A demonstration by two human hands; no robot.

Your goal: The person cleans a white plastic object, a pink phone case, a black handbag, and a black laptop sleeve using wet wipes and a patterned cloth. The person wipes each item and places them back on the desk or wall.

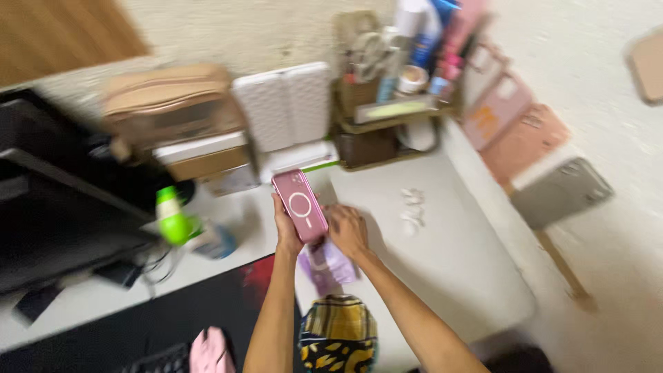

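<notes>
Phone (300, 205), pink, is above the white table (456, 255), gripped by the left hand (286, 231); the right hand (347, 230) touches its lower edge, fingers curled, above a purple packet (330, 268).

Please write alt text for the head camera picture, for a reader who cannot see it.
Seen from above and blurred, a person's left hand holds a pink phone case over a white table, with the right hand touching its lower edge. A green-capped bottle stands left; more phone cases hang right.
</notes>
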